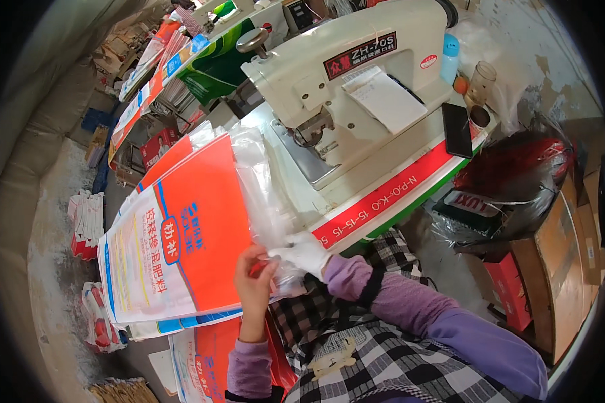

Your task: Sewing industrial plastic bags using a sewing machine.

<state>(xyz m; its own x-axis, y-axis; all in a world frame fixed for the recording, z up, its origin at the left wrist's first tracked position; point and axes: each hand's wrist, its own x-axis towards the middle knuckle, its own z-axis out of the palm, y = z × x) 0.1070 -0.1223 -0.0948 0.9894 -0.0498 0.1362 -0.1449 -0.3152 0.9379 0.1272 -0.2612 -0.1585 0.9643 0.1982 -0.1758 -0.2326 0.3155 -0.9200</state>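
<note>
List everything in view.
Sewing machine: one, cream, upper centre
Table: one, white, under machine
Notepad: one, white, at machine
Phone: one, black, table's right end
Bottle: one, light blue, behind phone
Jar: one, clear, beside bottle
Sacks: several, orange and white, left of machine
Plastic film: uncounted, clear, beside sacks
Filled bag: one, clear, right of table
Cardboard box: at least one, brown, lower right
Bundles: at least two, white and red, far left
Apron: one, black-and-white check, bottom centre
Left hand: one, bare, near film
Right hand: one, white-gloved, near film
</note>
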